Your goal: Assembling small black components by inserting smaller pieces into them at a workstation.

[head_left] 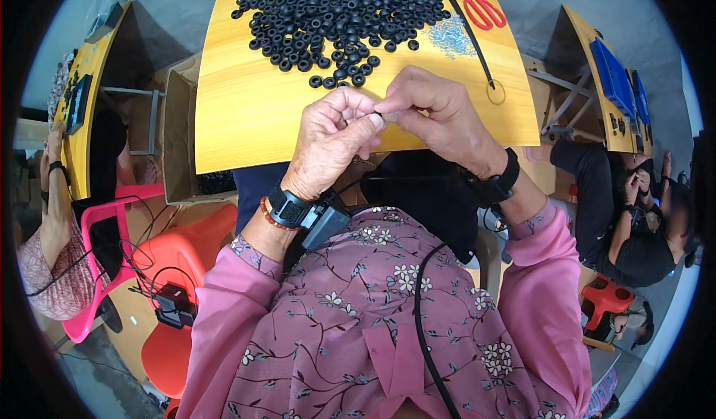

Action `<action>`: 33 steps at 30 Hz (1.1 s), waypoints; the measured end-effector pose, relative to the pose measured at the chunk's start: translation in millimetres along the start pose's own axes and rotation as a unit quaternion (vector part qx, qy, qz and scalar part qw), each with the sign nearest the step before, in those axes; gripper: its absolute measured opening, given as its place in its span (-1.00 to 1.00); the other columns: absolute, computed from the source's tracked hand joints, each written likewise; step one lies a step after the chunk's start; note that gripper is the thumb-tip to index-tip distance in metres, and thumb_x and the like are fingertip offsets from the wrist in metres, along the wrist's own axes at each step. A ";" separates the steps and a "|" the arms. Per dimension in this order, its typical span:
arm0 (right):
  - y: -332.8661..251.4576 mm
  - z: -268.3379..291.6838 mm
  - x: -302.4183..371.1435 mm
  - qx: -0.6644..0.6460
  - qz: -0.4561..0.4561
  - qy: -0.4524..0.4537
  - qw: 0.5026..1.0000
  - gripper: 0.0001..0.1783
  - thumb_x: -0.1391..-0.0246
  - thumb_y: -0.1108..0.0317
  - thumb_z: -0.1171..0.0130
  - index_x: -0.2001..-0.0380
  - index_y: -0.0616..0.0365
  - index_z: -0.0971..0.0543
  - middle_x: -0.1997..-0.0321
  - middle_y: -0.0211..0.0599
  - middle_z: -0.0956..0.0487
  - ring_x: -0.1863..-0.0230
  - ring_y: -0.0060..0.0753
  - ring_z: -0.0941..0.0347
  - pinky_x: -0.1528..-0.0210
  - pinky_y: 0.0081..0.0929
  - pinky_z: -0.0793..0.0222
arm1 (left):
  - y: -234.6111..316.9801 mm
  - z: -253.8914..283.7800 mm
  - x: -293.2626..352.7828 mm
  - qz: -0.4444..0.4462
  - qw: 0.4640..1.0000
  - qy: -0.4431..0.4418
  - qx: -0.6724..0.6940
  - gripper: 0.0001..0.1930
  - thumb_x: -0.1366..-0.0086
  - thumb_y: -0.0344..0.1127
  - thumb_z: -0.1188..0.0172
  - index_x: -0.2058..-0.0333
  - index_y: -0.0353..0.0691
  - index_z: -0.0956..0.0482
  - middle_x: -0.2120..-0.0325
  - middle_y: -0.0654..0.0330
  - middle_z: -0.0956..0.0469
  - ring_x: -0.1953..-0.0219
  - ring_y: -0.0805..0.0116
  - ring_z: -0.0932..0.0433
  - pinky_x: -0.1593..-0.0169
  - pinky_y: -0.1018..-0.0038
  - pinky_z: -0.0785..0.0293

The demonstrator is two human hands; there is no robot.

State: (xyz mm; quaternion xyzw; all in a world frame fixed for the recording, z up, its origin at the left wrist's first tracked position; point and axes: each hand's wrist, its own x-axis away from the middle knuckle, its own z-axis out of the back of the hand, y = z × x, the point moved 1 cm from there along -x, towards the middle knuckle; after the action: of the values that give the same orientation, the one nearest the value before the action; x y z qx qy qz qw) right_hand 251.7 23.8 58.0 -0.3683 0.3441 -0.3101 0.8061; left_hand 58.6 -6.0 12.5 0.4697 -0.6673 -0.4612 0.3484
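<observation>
My left hand and my right hand meet just above the near edge of the yellow table. Thumbs and fingertips of both pinch a small black piece, mostly covered by the fingers, so its exact kind is hard to make out. Just beyond my hands, the pile of black ring-shaped beads spreads across the far part of the table, with several strays at its near side. Right of the pile lies a heap of tiny silvery-blue metal parts.
Red-handled scissors and a thin black strip ending in a yellowish loop lie at the table's right. A cardboard box stands left of the table, near a red chair. Other people sit at tables on both sides.
</observation>
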 end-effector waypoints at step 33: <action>-18.4 3.4 -3.5 0.059 -0.044 0.001 0.997 -0.94 -0.07 0.49 -0.27 0.35 0.22 -0.64 0.48 -0.27 -0.54 0.45 -0.37 -0.47 0.42 -0.47 -0.35 | -1.2 0.4 0.1 -0.019 0.999 -0.023 0.028 -0.87 -0.31 -0.53 -0.23 0.20 -0.29 -0.49 0.38 0.26 -0.58 0.43 0.60 -0.55 0.40 0.64 -0.53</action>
State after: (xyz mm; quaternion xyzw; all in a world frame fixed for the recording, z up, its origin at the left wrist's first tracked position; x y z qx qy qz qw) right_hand 247.9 17.8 75.7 -0.3347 0.3091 -0.3655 0.8117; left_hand 58.5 -6.1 11.2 0.4806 -0.6789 -0.4598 0.3111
